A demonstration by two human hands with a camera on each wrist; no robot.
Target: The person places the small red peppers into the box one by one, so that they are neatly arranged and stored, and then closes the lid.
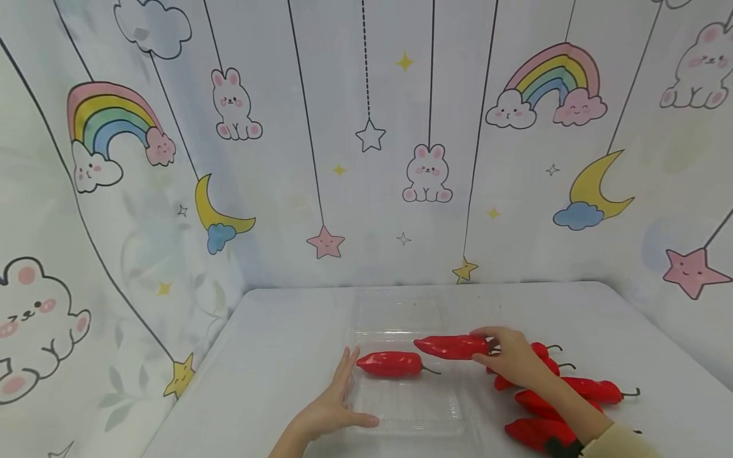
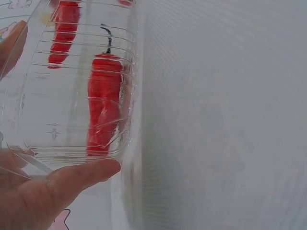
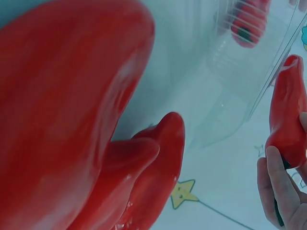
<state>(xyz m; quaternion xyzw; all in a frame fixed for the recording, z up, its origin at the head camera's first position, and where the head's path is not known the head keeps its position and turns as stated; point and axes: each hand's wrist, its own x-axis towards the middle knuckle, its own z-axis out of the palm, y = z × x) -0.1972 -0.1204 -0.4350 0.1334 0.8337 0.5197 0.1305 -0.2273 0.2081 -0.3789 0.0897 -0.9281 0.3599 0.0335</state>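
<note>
My right hand point(image 1: 509, 356) grips a red pepper point(image 1: 449, 347) at its stem end; its tip points left over the back right of a clear plastic box point(image 1: 412, 407). The right wrist view shows the fingers around the base of this pepper point(image 3: 286, 108), close to the box wall. Inside the box lies another red pepper point(image 1: 390, 364), stem to the right. Straight, spread fingers of my left hand point(image 1: 335, 407) touch the box's left side, with the thumb along its front left corner. Through the plastic, the left wrist view shows the lying pepper point(image 2: 104, 103).
Several more red peppers point(image 1: 538, 434) lie in a loose pile to the right of the box, under my right forearm. The white table point(image 1: 275, 337) ends at a cloth backdrop point(image 1: 378, 191) printed with rabbits, stars and rainbows. A clear flap point(image 1: 395, 312) extends behind the box.
</note>
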